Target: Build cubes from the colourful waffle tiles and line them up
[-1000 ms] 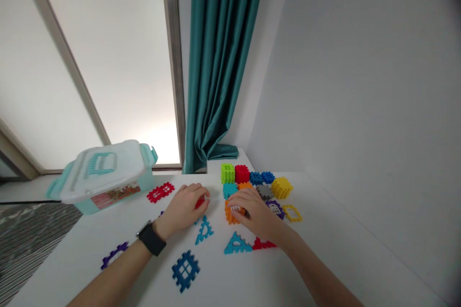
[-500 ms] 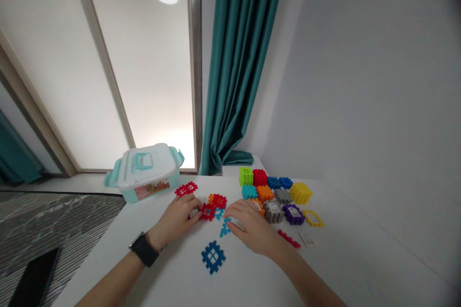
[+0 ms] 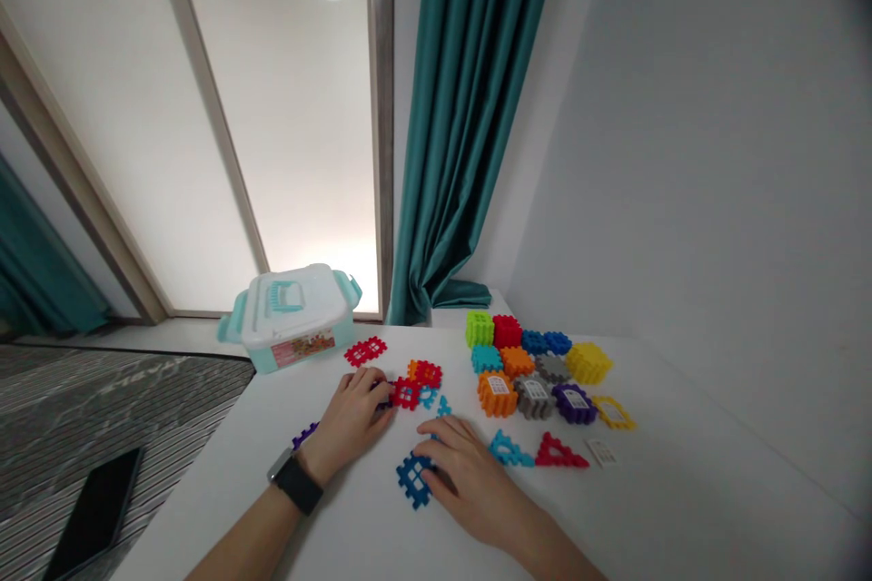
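While the right hand (image 3: 470, 486) arches loosely open, the blue window tile (image 3: 411, 479) lies flat just left, under its fingertips; farther and left, the left hand (image 3: 354, 416) curls beside a red window tile (image 3: 407, 394), its grip unclear.

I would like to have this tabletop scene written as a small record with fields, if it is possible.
left hand: fingers beside red window piece; grip hidden
right hand: fingers at dark blue window piece
loose triangles: light blue triangle, red triangle
stacks include: yellow stack, purple stack
container: storage box, lid on
watch: black watch, left wrist
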`<move>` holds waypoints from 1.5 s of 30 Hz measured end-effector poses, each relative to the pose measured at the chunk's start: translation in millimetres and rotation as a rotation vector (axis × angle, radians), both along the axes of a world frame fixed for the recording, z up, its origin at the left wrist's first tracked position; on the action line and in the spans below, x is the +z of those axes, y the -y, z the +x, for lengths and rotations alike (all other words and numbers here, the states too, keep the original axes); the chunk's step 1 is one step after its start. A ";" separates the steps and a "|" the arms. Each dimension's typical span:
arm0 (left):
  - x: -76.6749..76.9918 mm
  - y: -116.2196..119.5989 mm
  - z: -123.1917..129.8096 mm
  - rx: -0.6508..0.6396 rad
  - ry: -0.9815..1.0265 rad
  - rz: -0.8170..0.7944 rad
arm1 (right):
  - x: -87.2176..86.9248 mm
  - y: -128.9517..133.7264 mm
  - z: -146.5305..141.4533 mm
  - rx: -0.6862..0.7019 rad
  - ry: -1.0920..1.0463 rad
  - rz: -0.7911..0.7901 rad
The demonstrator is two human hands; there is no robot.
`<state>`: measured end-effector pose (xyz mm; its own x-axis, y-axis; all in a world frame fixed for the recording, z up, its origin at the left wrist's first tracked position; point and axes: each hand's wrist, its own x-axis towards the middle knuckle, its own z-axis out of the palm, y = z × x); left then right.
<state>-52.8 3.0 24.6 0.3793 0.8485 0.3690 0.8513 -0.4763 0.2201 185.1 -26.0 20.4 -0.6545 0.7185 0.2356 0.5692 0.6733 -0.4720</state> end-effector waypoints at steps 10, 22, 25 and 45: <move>-2.4 2.3 4.7 0.073 -0.024 0.006 | 2.8 -1.3 3.1 0.008 -0.023 -0.011; -4.4 1.5 7.0 0.061 -0.011 -0.014 | 1.4 -2.0 3.9 0.003 -0.042 -0.033; -6.4 0.9 8.2 0.062 0.018 -0.012 | 0.5 -2.3 3.8 0.003 -0.042 -0.032; 2.6 18.3 8.5 -0.177 0.259 0.169 | 1.1 -11.3 11.5 -0.148 -0.247 0.220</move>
